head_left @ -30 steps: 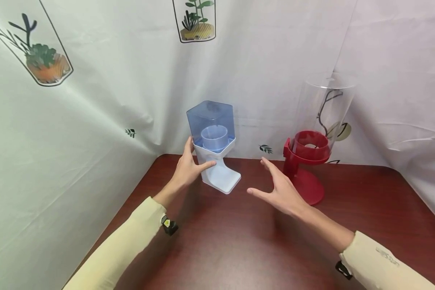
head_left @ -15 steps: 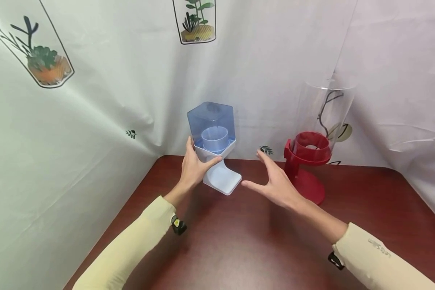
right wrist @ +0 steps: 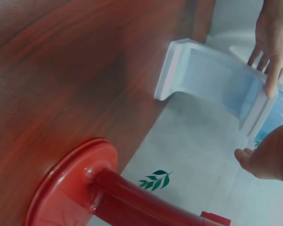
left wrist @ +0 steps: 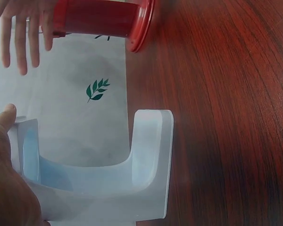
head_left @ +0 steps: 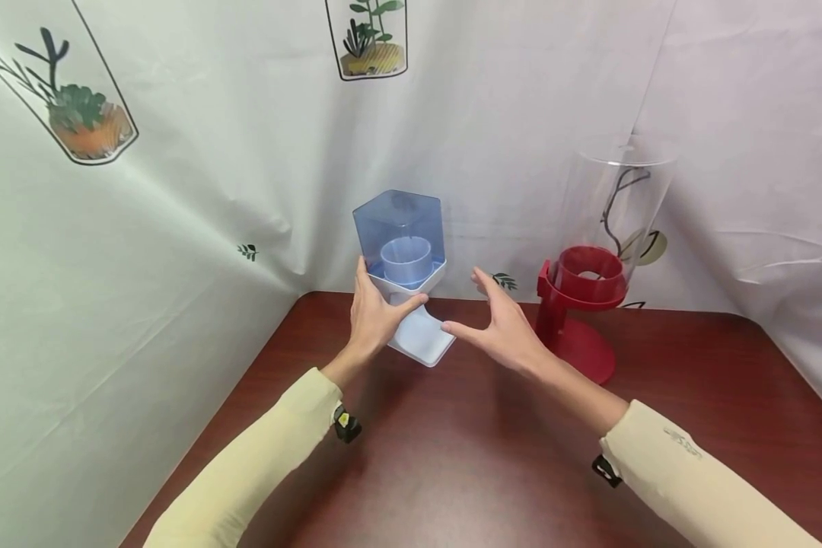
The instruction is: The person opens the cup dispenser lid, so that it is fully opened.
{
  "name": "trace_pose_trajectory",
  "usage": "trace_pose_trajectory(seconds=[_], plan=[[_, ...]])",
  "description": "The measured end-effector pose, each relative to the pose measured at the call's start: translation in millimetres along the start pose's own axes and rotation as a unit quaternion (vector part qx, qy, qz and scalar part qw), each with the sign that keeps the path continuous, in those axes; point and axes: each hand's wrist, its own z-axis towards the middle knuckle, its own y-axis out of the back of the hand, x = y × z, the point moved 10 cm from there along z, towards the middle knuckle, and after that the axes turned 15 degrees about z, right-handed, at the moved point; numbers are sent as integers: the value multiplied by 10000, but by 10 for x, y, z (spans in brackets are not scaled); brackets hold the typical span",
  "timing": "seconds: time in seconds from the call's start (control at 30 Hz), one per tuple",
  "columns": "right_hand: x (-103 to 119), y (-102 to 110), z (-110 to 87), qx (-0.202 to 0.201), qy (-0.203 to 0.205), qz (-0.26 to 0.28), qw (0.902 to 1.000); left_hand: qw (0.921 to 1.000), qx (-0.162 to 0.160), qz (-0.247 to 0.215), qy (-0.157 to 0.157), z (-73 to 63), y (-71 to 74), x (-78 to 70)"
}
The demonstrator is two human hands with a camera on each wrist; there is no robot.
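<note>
A white stand with a see-through blue angular top, which looks like a dispenser (head_left: pixel 403 217), stands upright on the table at the back. Inside the blue top is a round cup-like part. My left hand (head_left: pixel 375 320) holds the stand's upper part, thumb across the front and fingers along the left side. In the right wrist view, that left hand (right wrist: pixel 273 44) grips just under the blue top. My right hand (head_left: pixel 510 327) is to the right of the dispenser with thumb and fingers spread, holding nothing. Its thumb tip overlaps the white foot (head_left: pixel 421 341) in the head view.
To the right stands a red stand (head_left: pixel 578 346) with a tall clear cylinder (head_left: pixel 613 205), close behind my right hand. A fabric backdrop (head_left: pixel 507 114) with printed plants hangs behind the dark red wooden table (head_left: pixel 438 472) and along its left side.
My right hand has moved left towards the dispenser. My left hand's thumb has slid further across its front, with the wrist shifting right. The dispenser stays in place.
</note>
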Motion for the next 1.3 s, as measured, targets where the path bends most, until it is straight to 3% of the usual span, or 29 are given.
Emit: trace_pose_trajectory(seconds=[0.33,0.7,1.3], plan=[[146,-76,207,-42,141,107,9998,9997,-63,246,71,11,-24,5],[187,-133,315,72,-149,681,9975,9987,-199,473,25,0,-3,2],[240,-78,393,268,-136,704,9971,9993,-73,308,-222,-182,0,-143]])
